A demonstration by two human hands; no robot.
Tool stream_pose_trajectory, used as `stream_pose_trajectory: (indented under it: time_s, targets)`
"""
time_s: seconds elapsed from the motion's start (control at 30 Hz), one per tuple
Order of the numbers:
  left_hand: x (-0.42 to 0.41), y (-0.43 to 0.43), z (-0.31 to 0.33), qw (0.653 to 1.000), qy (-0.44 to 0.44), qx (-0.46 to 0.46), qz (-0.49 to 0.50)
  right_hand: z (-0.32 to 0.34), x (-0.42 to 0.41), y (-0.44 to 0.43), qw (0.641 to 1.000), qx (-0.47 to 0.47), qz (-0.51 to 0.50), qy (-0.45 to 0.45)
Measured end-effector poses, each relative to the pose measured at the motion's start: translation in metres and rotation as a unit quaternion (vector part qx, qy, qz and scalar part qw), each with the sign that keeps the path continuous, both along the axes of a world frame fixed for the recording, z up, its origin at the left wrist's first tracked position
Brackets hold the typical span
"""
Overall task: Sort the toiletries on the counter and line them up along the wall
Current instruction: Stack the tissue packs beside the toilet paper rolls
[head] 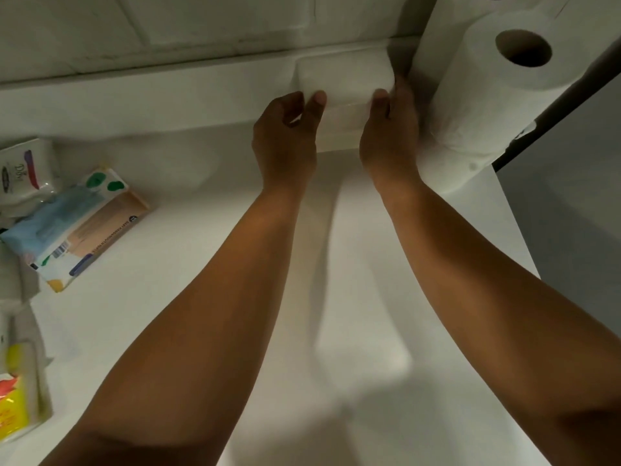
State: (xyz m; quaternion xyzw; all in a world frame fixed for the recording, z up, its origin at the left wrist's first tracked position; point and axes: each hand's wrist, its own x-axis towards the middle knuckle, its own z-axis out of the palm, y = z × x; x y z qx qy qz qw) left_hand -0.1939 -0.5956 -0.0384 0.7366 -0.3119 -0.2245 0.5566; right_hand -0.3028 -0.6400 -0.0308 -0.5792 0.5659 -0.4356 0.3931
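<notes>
The white box sits at the far edge of the counter, its back against the low ledge under the tiled wall. Its right end is just beside the paper towel roll. The left hand grips its left end and the right hand its right end. Each thumb lies on the near top edge and the fingers curl round the sides, so both hands are closed on it.

It looks stiff and straight-edged, and probably light, since the grip seems easy. The surface appears smooth, so it may slip if squeezed only lightly. Holding the two short ends, as here, seems the best way to slide it square to the wall. Whether it has a lid, and what is inside, cannot be told.

The upright roll is soft and would dent under pressure. The bottom of a second roll shows at the top edge of the view.

At the far left, well apart from the box, unsorted packs lie in a loose heap. A carton with green spots lies flat with a pale blue soft pack resting partly on it. A white wrapped pack lies beyond them, and a yellow pack sits nearer. All look closed, so their contents are hidden.
</notes>
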Motion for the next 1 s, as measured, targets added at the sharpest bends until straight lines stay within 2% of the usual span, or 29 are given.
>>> stream_pose_trajectory:
  time_s: [0.37,0.53,0.67,0.77,1.0]
  targets:
    - [-0.004,-0.006,0.002,1.0,-0.016,0.017,-0.006,0.002,-0.005,-0.005,0.999,-0.012,0.015,0.035]
    - [-0.004,0.013,0.015,0.999,-0.018,0.037,-0.029,0.01,-0.002,0.034,0.998,-0.019,0.0,0.063]
    - [0.0,0.061,0.015,0.999,0.01,0.017,-0.025,0.008,-0.005,0.101,0.999,0.007,0.01,0.034]
    - [0.003,0.113,0.011,0.999,-0.006,0.007,-0.042,0.01,0.0,0.143,0.997,0.047,0.052,0.037]
    - [0.04,0.23,0.017,0.998,-0.041,0.008,-0.05,0.014,0.019,0.22,0.984,0.041,0.167,0.041]
